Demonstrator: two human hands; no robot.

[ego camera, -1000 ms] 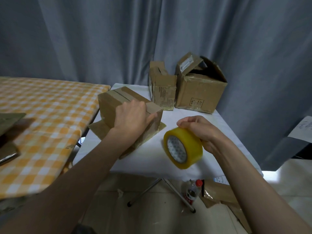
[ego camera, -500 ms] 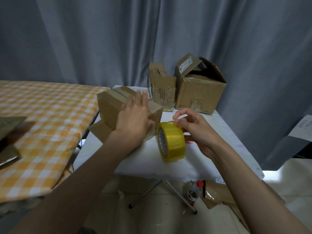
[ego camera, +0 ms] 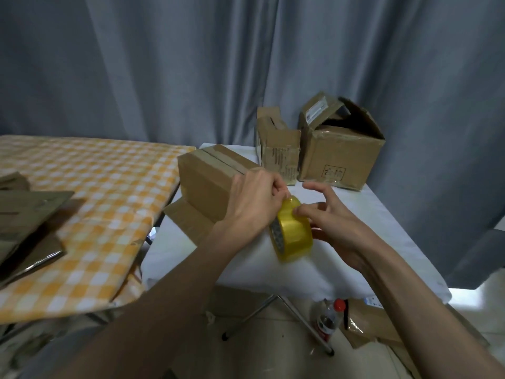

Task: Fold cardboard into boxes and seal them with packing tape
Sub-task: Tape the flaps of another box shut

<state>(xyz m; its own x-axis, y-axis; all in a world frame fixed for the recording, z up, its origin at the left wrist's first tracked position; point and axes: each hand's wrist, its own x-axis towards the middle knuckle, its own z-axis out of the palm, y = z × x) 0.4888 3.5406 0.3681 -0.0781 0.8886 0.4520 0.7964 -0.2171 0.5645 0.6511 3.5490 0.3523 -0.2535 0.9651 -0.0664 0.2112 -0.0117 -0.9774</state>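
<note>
A folded brown cardboard box (ego camera: 210,176) lies on the small white table (ego camera: 366,212), its top flaps closed along a seam. A yellow roll of packing tape (ego camera: 293,236) stands on edge just right of the box. My left hand (ego camera: 254,201) has its fingertips curled onto the top of the roll, pinching at the tape there. My right hand (ego camera: 330,225) holds the roll from the right, thumb under it and a finger pressing on its top, the other fingers spread.
Two more cardboard boxes stand at the table's back: a narrow one (ego camera: 278,149) and a larger one with open flaps (ego camera: 338,154). A checked yellow table (ego camera: 103,192) with flat cardboard (ego camera: 24,214) is on the left. A bottle (ego camera: 328,318) lies on the floor.
My left hand has left the box's side and moved right onto the tape roll. The right hand has shifted its hold on the roll, which stays beside the box.
</note>
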